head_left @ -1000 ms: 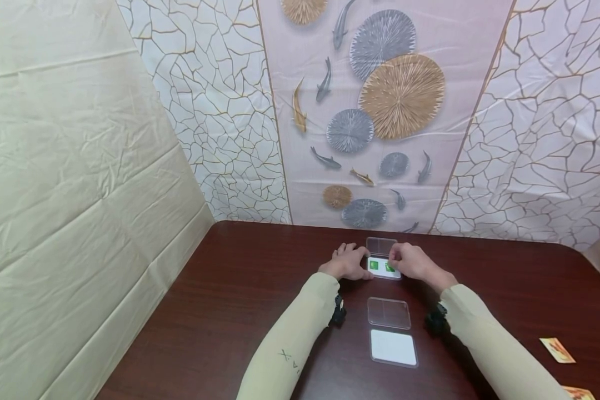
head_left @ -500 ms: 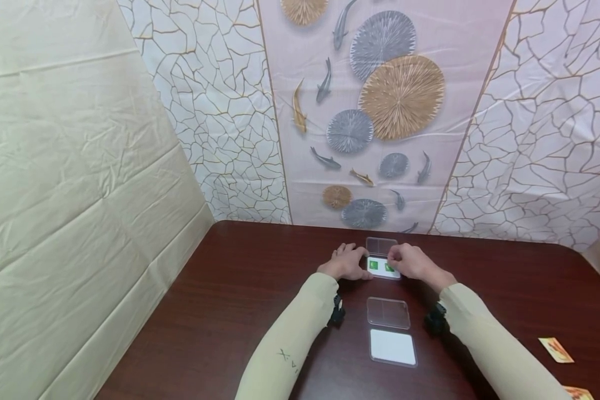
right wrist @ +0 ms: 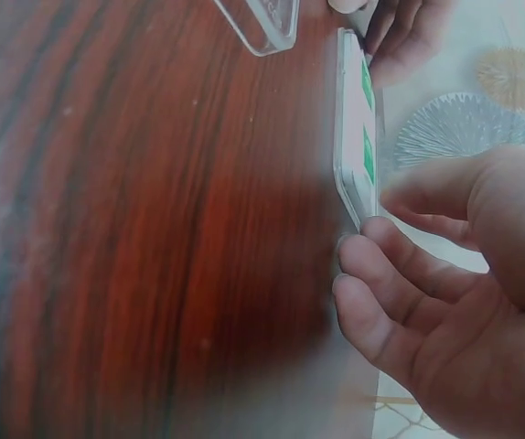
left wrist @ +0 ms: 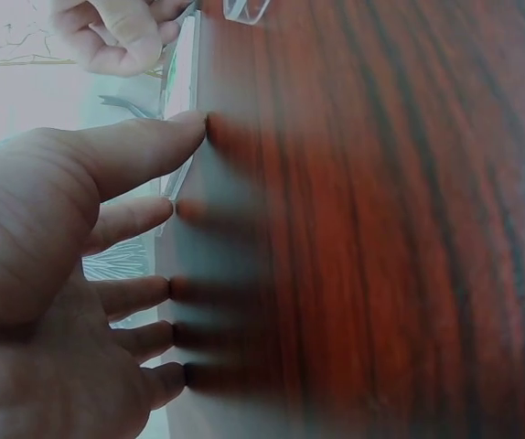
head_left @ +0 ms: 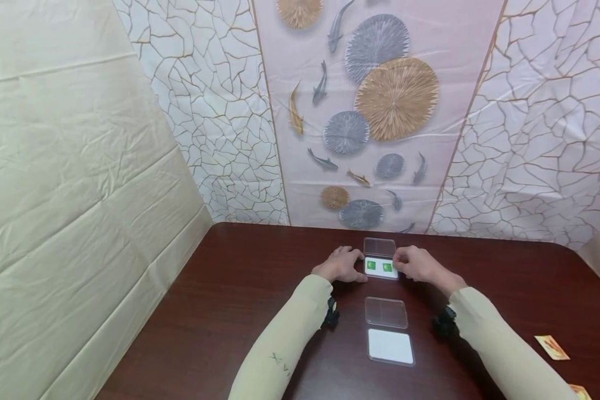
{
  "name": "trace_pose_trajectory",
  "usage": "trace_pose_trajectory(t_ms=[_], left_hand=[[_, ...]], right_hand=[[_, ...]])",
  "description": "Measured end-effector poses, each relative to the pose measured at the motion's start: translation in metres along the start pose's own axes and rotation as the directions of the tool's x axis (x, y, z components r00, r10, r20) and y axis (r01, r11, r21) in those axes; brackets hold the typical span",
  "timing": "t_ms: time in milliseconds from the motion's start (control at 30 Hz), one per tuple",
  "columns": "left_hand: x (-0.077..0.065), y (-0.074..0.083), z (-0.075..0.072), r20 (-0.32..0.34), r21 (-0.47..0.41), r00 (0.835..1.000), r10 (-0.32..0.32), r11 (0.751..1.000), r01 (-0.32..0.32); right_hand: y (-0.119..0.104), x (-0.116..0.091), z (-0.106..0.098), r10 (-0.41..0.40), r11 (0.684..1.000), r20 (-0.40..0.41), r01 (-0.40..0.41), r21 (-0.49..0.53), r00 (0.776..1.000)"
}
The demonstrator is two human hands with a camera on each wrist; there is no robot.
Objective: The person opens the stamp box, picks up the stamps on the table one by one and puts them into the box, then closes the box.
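At the far side of the table lies a small clear plastic case (head_left: 380, 276) with a white insert. Two green square stickers or cards, one on the left (head_left: 371, 265) and one on the right (head_left: 387, 268), lie flat on that insert. My left hand (head_left: 341, 265) is spread at the case's left end, thumb and forefinger touching its edge. My right hand (head_left: 418, 264) is at the right end, fingers loosely bent, fingertips right by the case edge in the right wrist view, nothing visible between them. The case's clear lid (head_left: 379, 246) lies just behind it.
Nearer on the dark wood table (head_left: 220, 311) lie another clear lid (head_left: 386, 313) and a case with a plain white insert (head_left: 390, 346). Two orange-and-yellow cards are at the right, one farther (head_left: 552, 348) and one nearer (head_left: 580, 392). A patterned cloth (head_left: 350, 194) hangs behind the table.
My right hand has shifted right, off the right green square to the case's edge. That square now shows whole and lies straighter. My left hand stays at the left end.
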State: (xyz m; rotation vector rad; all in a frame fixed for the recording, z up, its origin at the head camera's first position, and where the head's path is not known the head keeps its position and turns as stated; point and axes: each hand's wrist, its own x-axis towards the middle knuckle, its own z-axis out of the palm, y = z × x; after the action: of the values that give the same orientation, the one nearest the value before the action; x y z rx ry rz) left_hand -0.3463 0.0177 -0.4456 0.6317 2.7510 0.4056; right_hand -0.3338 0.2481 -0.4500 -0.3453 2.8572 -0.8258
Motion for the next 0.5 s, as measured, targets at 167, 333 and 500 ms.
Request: trace_pose_trajectory(t_ms=[167,333,500], left_hand=[[-0.006,0.000,-0.001,0.008,-0.019,1.000,0.000,1.000,0.000],[-0.012,-0.001,-0.001,0.017,-0.044,1.000,0.002,0.999,-0.001],[-0.016,0.001,-0.001,0.024,-0.042,1.000,0.002,0.999,-0.001]], right_hand=[[-0.004,-0.011,-0.005,0.021,1.000,0.000,-0.021,0.005,1.000],[-0.006,-0.023,-0.011,0.004,1.000,-0.010,-0.004,0.001,1.000],[-0.005,-0.033,-0.018,-0.030,1.000,-0.021,0.030,-0.011,0.999]])
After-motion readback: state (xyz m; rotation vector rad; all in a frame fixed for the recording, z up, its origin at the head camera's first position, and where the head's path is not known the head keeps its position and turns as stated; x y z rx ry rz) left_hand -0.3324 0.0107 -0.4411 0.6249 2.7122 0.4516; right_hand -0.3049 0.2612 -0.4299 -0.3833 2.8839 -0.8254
